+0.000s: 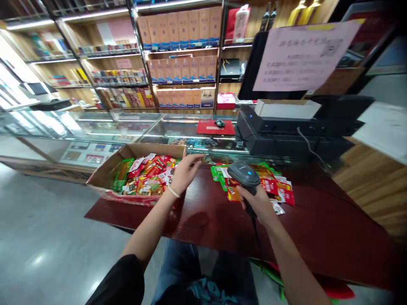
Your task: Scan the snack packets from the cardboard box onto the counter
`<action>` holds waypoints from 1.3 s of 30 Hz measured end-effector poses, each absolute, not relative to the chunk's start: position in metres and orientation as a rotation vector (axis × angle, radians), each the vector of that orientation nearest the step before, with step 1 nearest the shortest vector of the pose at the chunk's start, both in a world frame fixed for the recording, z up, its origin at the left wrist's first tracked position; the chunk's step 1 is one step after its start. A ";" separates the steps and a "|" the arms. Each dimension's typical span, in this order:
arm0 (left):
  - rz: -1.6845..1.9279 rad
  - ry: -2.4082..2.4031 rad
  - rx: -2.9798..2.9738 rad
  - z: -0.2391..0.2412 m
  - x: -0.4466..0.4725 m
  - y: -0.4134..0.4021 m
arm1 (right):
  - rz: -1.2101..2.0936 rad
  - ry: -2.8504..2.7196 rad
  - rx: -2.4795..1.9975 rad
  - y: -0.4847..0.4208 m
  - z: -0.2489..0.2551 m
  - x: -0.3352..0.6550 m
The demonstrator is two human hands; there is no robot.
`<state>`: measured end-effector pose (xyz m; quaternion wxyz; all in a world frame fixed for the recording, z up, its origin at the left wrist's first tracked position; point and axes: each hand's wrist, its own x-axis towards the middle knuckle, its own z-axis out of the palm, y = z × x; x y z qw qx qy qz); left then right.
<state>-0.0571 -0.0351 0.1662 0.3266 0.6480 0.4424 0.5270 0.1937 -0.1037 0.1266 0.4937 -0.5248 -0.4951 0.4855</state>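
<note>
A black handheld barcode scanner (244,174) with a small blue light is gripped by its handle in my right hand (261,204). Its cord hangs down toward the table edge. Under and behind the scanner lie several red, green and orange snack packets (284,191), spread in overlapping rows on the dark red tabletop (206,216). My left hand (184,171), with a pale band on the wrist, hovers by the right side of an open cardboard box (110,159). Its thumb and fingers are slightly apart, and I see nothing held in them. Similar snack packets (149,171) fill the box.
Glass display counters (149,127) run behind the table, with a red mat (215,127) on top. A black monitor with a pink paper sign (302,55) stands above a black receipt-and-drawer unit (292,137) at right. Shelves of boxed goods (182,70) line the wall.
</note>
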 end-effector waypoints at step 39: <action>1.227 1.512 1.327 0.120 -0.274 -0.032 | 1.336 -1.469 -1.060 -0.060 0.120 0.081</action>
